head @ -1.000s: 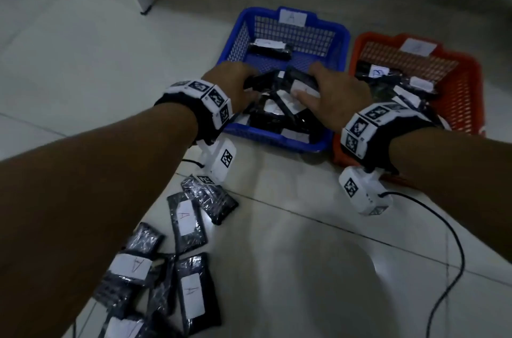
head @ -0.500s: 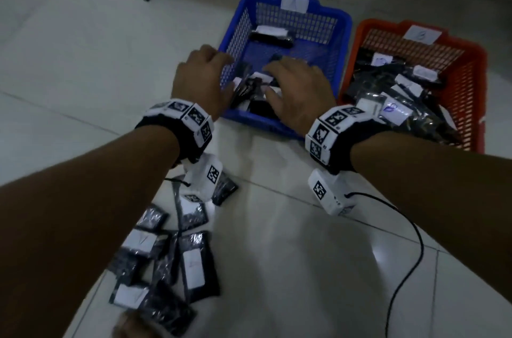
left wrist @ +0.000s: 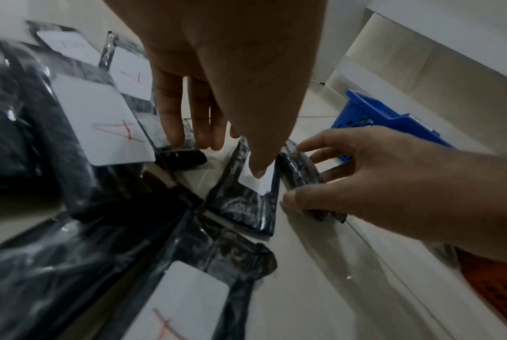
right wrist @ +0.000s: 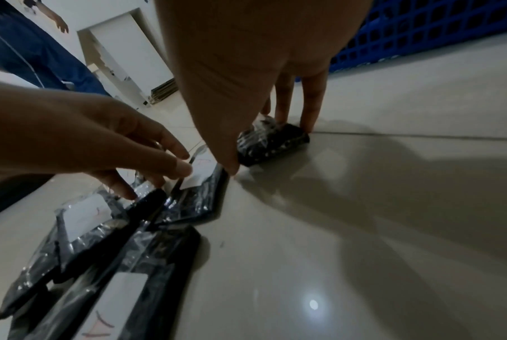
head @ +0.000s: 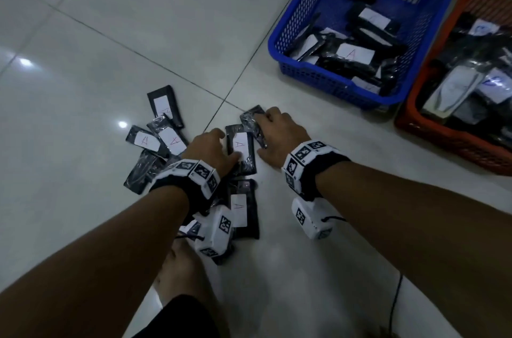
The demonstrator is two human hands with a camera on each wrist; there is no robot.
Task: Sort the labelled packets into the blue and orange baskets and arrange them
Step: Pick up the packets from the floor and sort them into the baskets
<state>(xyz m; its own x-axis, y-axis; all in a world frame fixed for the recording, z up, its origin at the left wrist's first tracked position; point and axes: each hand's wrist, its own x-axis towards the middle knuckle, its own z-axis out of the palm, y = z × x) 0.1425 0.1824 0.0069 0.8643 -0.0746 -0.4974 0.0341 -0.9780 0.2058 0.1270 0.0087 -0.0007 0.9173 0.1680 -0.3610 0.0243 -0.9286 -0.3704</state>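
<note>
Black packets with white labels marked A lie in a pile (head: 166, 141) on the floor. My left hand (head: 227, 143) rests at the pile with straight fingers, its thumb pressing the label of one A packet (head: 240, 149). In the left wrist view that thumb (left wrist: 257, 170) sits on the white label. My right hand (head: 261, 135) pinches a neighbouring black packet (head: 252, 119) between fingers and thumb; its label is hidden. The right wrist view shows this packet (right wrist: 272, 142) flat on the floor. The blue basket (head: 318, 74) and the orange basket (head: 457, 141) hold several packets each.
Both baskets stand side by side at the upper right, on pale floor tiles. My bare foot (head: 180, 268) lies just behind the pile. A black cable (head: 393, 304) trails under my right arm. Another person's blue trousers (right wrist: 42, 57) and a white cabinet (right wrist: 124, 57) stand farther off.
Both hands left the blue basket and came back and down to the pile on the floor. The right hand took hold of a packet; the left thumb landed on an A label.
</note>
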